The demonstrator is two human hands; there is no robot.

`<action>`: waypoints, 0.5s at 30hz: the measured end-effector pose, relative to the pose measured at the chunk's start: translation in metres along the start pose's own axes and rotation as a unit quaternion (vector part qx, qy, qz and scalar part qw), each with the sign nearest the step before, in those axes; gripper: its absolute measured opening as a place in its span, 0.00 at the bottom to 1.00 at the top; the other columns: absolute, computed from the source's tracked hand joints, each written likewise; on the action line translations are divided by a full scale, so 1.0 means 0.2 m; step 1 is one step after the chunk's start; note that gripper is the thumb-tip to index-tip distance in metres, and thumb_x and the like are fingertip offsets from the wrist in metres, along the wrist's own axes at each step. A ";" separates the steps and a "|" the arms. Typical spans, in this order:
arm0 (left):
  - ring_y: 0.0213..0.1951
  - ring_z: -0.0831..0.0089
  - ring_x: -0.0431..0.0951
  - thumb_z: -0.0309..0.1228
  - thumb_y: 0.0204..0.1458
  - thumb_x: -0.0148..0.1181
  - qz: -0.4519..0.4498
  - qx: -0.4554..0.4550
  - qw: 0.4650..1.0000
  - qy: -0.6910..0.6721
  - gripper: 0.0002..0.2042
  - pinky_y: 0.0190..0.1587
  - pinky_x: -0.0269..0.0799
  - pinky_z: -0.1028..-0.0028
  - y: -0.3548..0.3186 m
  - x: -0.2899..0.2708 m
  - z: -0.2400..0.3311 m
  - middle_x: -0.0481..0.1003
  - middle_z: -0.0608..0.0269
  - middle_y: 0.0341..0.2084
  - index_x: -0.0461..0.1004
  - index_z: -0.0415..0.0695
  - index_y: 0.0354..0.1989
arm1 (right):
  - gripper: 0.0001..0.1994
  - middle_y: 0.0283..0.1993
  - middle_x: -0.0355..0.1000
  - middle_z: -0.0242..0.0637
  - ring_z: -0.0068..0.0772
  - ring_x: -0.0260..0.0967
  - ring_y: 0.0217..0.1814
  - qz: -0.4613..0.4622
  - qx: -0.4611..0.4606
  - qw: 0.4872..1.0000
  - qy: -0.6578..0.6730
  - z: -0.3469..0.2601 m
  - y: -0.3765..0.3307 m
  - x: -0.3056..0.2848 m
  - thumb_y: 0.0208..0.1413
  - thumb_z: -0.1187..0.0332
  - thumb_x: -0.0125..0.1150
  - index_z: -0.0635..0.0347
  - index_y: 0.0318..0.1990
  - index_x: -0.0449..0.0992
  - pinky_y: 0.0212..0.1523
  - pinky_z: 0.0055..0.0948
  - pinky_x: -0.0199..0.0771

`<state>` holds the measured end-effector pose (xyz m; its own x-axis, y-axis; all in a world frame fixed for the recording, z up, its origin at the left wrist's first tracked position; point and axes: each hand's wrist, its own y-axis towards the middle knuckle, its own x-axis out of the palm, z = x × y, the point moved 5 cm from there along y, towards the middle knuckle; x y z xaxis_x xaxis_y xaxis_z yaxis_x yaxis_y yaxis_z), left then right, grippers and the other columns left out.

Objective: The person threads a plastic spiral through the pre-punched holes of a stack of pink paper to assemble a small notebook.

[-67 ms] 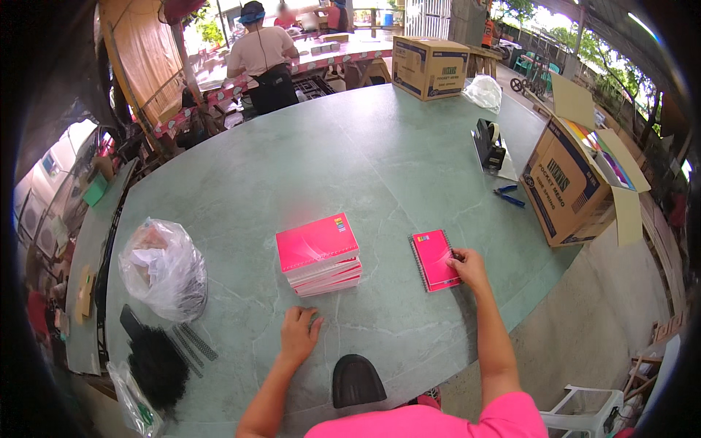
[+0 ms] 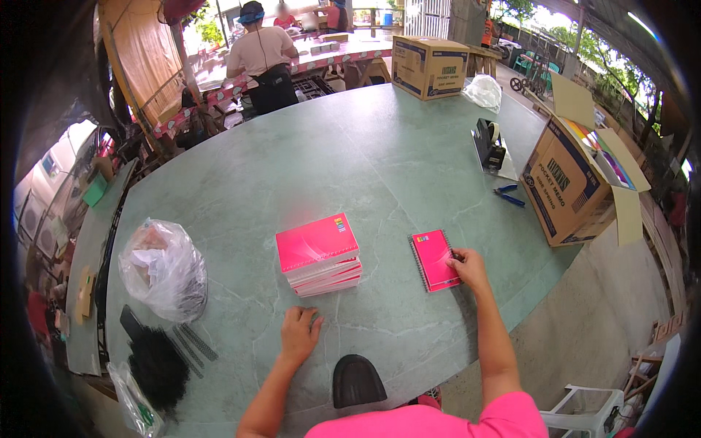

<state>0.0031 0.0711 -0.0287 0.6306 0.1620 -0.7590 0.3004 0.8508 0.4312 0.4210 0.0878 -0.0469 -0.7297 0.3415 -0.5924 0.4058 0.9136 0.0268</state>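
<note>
Touching the right side of a pink spiral notebook (image 2: 434,252) with its fingertips, the right hand (image 2: 467,269) is right of the frame's centre; whether it pinches the cover or only rests there, I cannot tell. The notebook lies flat on the green desk (image 2: 350,160), its dark coil along the left edge. The left hand (image 2: 299,336), below the centre, is released, fingers loosely bent and thumb apart, just below a stack of pink booklets (image 2: 319,252) with white page edges.

At the lower left, thin black coils (image 2: 193,349) lie beside a dark heap (image 2: 157,369), with a bulging clear plastic bag (image 2: 164,270) above them. Toward the upper right, a black tape dispenser (image 2: 489,146) stands above blue-handled pliers (image 2: 509,195), and an open carton (image 2: 566,182) tilts at the desk's edge. A closed carton (image 2: 429,67) sits at the top, beside a crumpled white bag (image 2: 483,93). In the upper left, another person (image 2: 261,55) faces a patterned table (image 2: 365,51).
</note>
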 end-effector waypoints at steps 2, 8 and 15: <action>0.32 0.58 0.69 0.30 0.42 0.60 0.012 0.016 1.000 0.004 0.10 0.33 0.66 0.64 0.01 0.01 0.01 0.68 0.55 0.27 0.72 0.42 0.33 | 0.14 0.30 0.74 0.47 0.38 0.72 0.30 0.002 -0.009 1.000 -0.012 0.02 0.00 0.00 0.43 0.68 0.62 0.65 0.38 0.75 0.32 0.32 0.69; 0.33 0.56 0.69 0.31 0.43 0.60 0.009 0.001 1.000 0.002 0.09 0.34 0.65 0.64 0.00 0.01 0.00 0.68 0.54 0.27 0.72 0.42 0.33 | 0.14 0.28 0.74 0.45 0.39 0.72 0.29 -0.026 0.038 0.998 -0.030 -0.05 -0.08 -0.07 0.42 0.71 0.61 0.67 0.38 0.75 0.34 0.33 0.69; 0.33 0.59 0.69 0.31 0.42 0.60 0.012 0.006 0.999 0.039 0.10 0.33 0.66 0.63 -0.01 0.02 -0.02 0.68 0.58 0.28 0.73 0.44 0.33 | 0.17 0.49 0.67 0.44 0.44 0.65 0.49 0.100 -0.154 0.960 -0.214 -0.42 -0.13 -0.04 0.42 0.74 0.61 0.60 0.44 0.72 0.48 0.35 0.65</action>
<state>0.0014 0.0715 -0.0351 0.5798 0.2216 -0.7840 0.2945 0.8402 0.4553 0.3698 0.0802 0.0249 -0.3355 0.4546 -0.8251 0.2848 0.8838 0.3712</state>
